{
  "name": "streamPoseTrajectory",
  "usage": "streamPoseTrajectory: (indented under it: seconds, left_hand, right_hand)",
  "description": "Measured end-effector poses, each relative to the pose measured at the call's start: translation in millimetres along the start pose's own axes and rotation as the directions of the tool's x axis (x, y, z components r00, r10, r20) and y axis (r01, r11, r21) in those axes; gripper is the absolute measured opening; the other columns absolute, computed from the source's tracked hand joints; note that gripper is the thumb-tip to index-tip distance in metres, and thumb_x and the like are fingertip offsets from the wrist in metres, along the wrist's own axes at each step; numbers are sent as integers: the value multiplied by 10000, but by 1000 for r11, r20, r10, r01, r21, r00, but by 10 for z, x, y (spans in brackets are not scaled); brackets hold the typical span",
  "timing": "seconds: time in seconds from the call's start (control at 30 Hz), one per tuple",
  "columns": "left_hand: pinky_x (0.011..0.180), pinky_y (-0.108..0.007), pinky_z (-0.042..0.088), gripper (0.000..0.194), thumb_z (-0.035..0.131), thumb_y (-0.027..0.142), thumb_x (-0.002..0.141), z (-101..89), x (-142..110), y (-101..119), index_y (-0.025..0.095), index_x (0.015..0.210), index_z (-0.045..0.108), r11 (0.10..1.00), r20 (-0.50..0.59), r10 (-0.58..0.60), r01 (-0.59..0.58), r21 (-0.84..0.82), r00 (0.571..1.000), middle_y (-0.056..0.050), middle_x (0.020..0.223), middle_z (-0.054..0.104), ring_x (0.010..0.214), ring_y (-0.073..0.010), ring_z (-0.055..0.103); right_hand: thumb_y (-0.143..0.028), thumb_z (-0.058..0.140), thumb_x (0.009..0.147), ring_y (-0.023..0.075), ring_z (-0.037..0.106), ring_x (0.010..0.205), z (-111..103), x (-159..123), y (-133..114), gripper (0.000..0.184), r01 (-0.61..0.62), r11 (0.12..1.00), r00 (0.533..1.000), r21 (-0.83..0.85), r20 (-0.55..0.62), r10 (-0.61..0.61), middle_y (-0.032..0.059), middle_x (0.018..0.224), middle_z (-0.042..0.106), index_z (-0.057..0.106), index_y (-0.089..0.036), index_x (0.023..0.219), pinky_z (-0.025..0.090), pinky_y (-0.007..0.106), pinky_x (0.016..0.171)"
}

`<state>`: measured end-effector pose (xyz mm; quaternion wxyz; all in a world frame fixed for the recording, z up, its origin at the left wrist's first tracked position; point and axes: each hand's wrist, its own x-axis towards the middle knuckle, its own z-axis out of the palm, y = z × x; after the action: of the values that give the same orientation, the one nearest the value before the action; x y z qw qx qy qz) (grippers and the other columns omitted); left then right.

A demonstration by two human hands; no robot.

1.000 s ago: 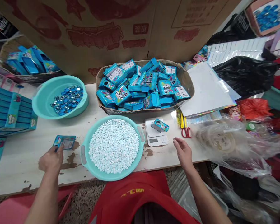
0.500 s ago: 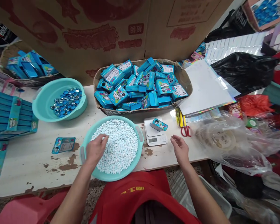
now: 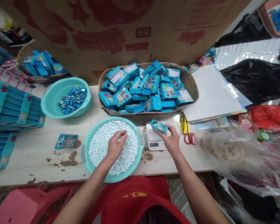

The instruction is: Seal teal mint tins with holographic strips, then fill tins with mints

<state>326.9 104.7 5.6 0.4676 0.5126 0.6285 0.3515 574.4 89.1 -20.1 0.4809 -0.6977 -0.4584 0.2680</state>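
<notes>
Right now, the blue box (image 3: 159, 126) is at the white scale (image 3: 155, 143), its long axis slanting from far left to near right. The narrow face with the round opening points up, and the opening sits toward the left end. Whether the box touches the scale, I cannot tell. The right hand (image 3: 172, 140) has its thumb and fingers partly closed about the box's right end, gripping it.

The left hand (image 3: 116, 144) is over the white candies (image 3: 100, 146), fingers curled and thumb close to the fingertips; whether anything is pinched there, I cannot tell. Those candies fill much of the near turquoise basin (image 3: 90, 168), which has grey handle grips.

Beyond and to the left, the other turquoise basin (image 3: 50, 104) holds a heap of blue and silver lids (image 3: 72, 101). The long cardboard tray (image 3: 191, 85) is piled with blue boxes lying at many angles. A single blue package (image 3: 66, 141) lies left of the near basin, its long axis running roughly left to right. Red-handled scissors (image 3: 189, 137) lie right of the scale.
</notes>
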Motion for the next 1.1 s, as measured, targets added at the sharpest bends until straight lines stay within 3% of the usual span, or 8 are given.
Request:
streamPoseTrajectory:
  seconds: [0.07,0.17,0.27,0.43,0.7,0.9,1.03,1.1]
  left_hand:
    - [845,-356,459,400,657,537,706,113,-9,183,205,927,687,921,54,-177,184,-344,983,-96,967,687,918,-237,622]
    - [744,-310,493,513,518,624,785,255,9,427,194,1031,652,594,225,-309,372,-713,924,-113,1012,677,869,-201,638]
    - [685,-280,501,435,477,533,854,332,53,503,145,904,665,338,286,-386,422,-841,877,-108,879,673,760,-167,630]
    - [605,-230,476,240,568,313,831,318,80,353,117,708,632,191,232,-564,398,-897,793,-55,700,609,636,-117,580]
    - [682,-236,436,415,831,216,499,277,-57,244,139,882,692,476,273,-339,414,-776,900,-21,780,659,689,-109,585]
    - [618,-241,425,282,749,251,569,214,95,102,136,819,687,618,190,-389,408,-672,902,-50,754,666,661,-122,582]
    - [850,-358,457,187,666,310,682,-70,139,47,198,826,704,979,153,-142,162,-127,978,-67,935,698,963,-232,606]
    - [958,-406,410,170,622,310,737,-197,166,58,223,855,708,984,187,8,-41,176,982,-54,1044,687,1069,-253,572]
  right_hand:
    - [-367,712,712,206,588,850,-41,-54,-347,283,168,985,985,-41,58,-165,23,887,622,605,-219,928,460,348,780]
    - [-290,694,745,221,584,872,-23,-188,-778,265,392,913,906,-117,222,-361,31,928,640,629,-261,1000,430,362,790]
    - [-253,652,761,235,579,858,123,-289,-910,252,514,830,828,-216,377,-415,24,894,654,648,-280,1012,392,377,782]
    - [-260,635,768,228,572,847,279,-330,-817,254,518,804,829,-292,404,-387,17,871,644,646,-268,1022,369,361,773]
    - [-272,633,792,228,571,860,265,-361,-785,239,524,784,828,-333,416,-377,32,886,653,645,-242,1029,368,349,762]
    - [-351,662,773,232,600,878,158,-322,-661,247,358,900,907,-250,323,-271,37,923,676,649,-250,998,422,371,786]
    - [-396,696,718,226,624,861,4,-243,-351,324,59,995,980,-84,197,-41,52,947,683,638,-220,984,488,367,773]
    - [-421,722,677,223,637,827,-26,-187,-114,384,-94,996,982,14,167,90,57,930,691,627,-204,980,508,370,760]
